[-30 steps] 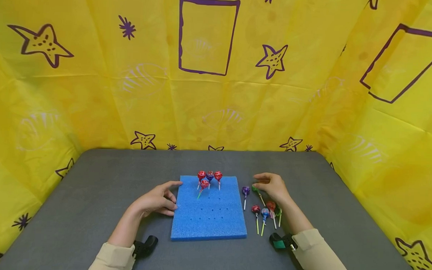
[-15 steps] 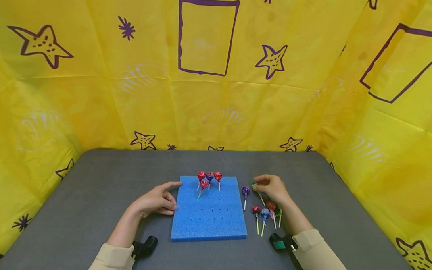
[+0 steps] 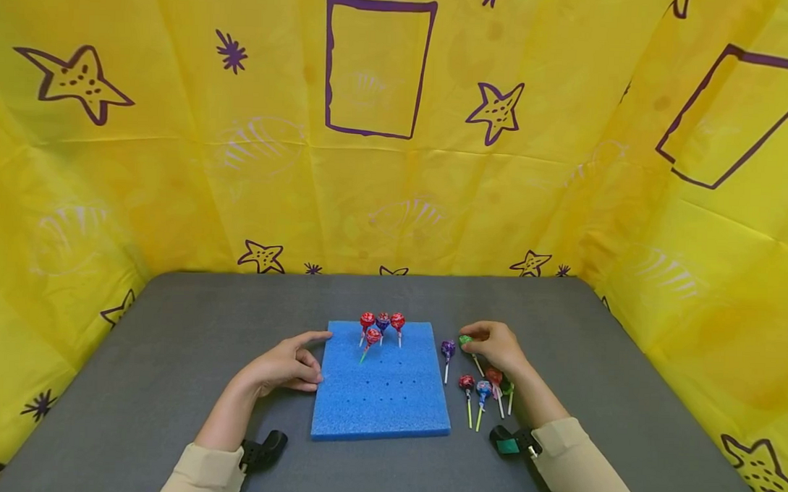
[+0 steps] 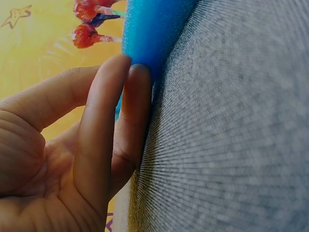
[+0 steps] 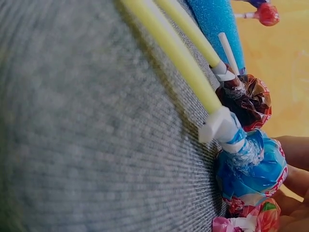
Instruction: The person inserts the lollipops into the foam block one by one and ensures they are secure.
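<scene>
A blue foam board point(image 3: 381, 417) with rows of small holes lies on the grey table. My left hand point(image 3: 288, 362) rests against its left side, index finger stretched to the far corner and thumb lower on the edge. In the left wrist view, fingertips touch the blue edge. Right of the board, my right hand point(image 3: 500, 347) pinches the head of a green lollipop point(image 3: 465, 340) between thumb and index finger; its stick slants down toward the table. Three red lollipops and a purple one point(image 3: 383, 319) stand in the board's far part, the nearest red one point(image 3: 373, 336) leaning.
Beside the board lies a purple lollipop point(image 3: 448, 348). Closer to me are a dark red lollipop point(image 3: 467, 382), a blue one point(image 3: 484, 389), an orange-red one point(image 3: 494, 376) and another green one point(image 3: 508, 386) partly behind the right forearm. A yellow patterned cloth point(image 3: 369, 202) hangs behind the table.
My right hand has shifted very slightly, and more of the green lollipop's head shows at its fingertips. The left hand and the board stay where they were.
</scene>
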Demonstrator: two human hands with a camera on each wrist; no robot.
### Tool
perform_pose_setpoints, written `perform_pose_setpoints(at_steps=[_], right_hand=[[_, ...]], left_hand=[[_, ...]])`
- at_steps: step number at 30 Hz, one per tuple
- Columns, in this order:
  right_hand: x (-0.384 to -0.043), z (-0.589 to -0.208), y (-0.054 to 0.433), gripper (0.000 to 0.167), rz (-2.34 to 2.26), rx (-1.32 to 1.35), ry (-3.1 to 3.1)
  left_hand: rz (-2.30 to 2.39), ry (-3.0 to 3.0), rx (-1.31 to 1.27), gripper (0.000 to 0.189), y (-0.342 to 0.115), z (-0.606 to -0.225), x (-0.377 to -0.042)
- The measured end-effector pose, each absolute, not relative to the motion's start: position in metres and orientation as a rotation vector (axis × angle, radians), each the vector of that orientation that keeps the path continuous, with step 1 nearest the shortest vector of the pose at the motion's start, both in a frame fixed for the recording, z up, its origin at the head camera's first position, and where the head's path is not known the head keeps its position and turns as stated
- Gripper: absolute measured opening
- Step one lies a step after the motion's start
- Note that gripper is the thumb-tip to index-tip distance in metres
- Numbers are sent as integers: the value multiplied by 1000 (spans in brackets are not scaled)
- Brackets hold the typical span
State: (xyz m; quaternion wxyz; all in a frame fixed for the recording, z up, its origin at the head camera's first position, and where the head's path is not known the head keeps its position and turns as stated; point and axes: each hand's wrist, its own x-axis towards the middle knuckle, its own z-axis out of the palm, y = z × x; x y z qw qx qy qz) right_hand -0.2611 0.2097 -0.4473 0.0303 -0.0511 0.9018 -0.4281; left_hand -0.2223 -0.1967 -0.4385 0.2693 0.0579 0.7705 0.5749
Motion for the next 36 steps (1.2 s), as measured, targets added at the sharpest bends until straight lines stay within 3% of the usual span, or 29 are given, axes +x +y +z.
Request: perform_pose_setpoints(at_steps=[23, 36], right_hand=[[-254, -440, 205, 24, -1313, -108, 2811], [-253, -427, 203, 31, -1453, -83, 2796]], left_hand=[[1554, 2067, 171, 77, -196, -437, -220], [1554, 2079, 160, 77, -196, -437, -220]])
